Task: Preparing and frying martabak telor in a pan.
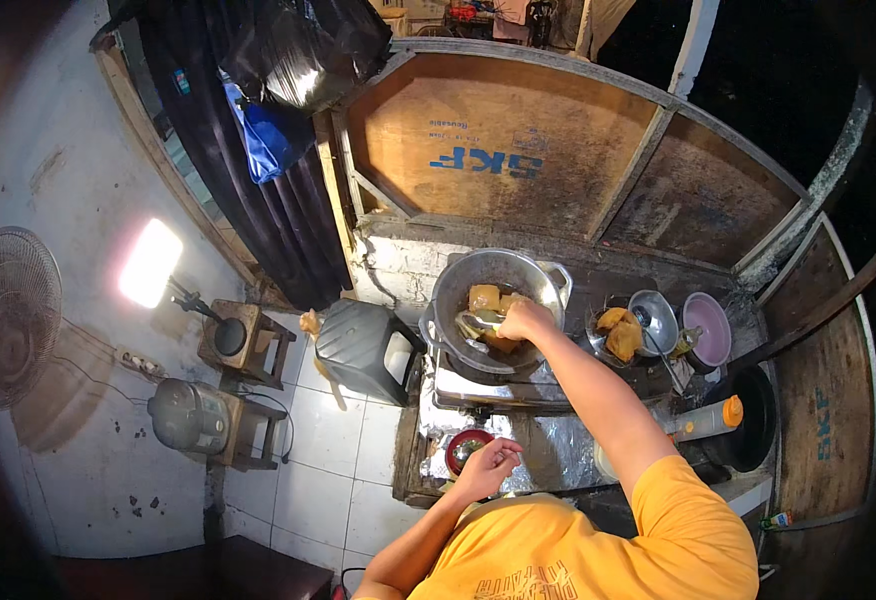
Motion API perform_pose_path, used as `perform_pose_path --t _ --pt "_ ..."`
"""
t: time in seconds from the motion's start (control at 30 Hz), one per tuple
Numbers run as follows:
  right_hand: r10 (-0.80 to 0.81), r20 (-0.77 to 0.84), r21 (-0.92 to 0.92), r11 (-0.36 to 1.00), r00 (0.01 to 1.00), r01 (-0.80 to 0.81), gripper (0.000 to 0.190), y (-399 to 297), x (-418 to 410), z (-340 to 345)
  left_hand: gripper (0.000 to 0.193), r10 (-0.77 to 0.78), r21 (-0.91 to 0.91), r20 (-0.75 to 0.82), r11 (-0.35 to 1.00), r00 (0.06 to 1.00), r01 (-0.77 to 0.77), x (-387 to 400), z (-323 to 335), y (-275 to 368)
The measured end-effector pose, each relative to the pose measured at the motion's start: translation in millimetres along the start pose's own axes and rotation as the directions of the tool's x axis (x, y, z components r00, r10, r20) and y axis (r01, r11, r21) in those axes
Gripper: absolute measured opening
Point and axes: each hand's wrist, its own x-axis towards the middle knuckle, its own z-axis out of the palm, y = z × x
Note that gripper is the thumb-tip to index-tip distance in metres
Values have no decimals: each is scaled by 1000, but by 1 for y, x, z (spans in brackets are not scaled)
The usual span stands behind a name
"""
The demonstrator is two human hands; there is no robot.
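Observation:
My right hand reaches into a large two-handled metal pot on the stove. It grips a shiny metal utensil, whose exact kind is hard to make out. Around it in the pot lie yellowish-brown food chunks and some leafy or stalk-like pieces in dark liquid. Part of the contents is hidden by my hand. Close to my body, my left hand hovers with loosely bent fingers and nothing visible in it. Just beside it sits a small red bowl with greenish contents.
Right of the pot are a dish of fried pieces, a metal bowl, a pink bowl, an orange-capped bottle and a black basin. A dark plastic stool stands left of the stove. Plywood panels rise behind.

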Motion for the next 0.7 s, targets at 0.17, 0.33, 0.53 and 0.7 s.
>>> perform_pose_path --t 0.17,0.33,0.53,0.7 --pt "37 -8 -29 999 999 -38 50 -3 -1 7 19 23 -83 -1 996 1000 -23 1 -2 2" --pt "3 -29 -28 1000 1000 -4 43 -11 -16 5 20 13 -68 -2 998 1000 -13 4 -1 1" --pt "-75 -84 -33 997 994 72 39 -7 -29 12 20 15 -67 18 998 1000 -13 7 0 -1" --pt "-47 -92 -9 999 995 46 35 -4 -33 9 20 10 -63 16 998 1000 -9 8 1 -1"
